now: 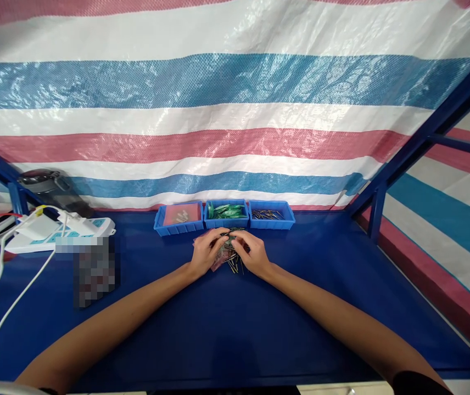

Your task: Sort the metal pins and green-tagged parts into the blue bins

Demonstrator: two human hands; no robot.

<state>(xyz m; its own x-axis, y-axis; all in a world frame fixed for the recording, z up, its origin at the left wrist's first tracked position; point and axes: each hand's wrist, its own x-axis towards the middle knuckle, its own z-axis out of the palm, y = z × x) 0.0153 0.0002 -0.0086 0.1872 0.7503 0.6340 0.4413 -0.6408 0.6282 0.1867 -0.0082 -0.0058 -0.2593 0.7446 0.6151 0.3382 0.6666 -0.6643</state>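
My left hand [207, 253] and my right hand [255, 252] meet in front of the middle blue bin [227, 223]. Both have their fingers curled and their fingertips close together. A small dark piece seems to lie at the fingertips, too small to name. Under and between the hands is a heap of thin dark and brass-coloured metal rods [234, 264] with pointed-looking ends. Beside it, partly covered by my left hand, lies a pinkish clear plastic bag [218, 263]. Some greenish material shows between the hands, mostly hidden.
A left blue bin [161, 226] holds a pink sheet with small pale pieces. Green pieces [225, 210] fill the middle bin; more thin rods [267, 214] lie in the right bin [274, 224]. A white power strip [103, 225] with cables and a dark bottle [49, 186] stand left.
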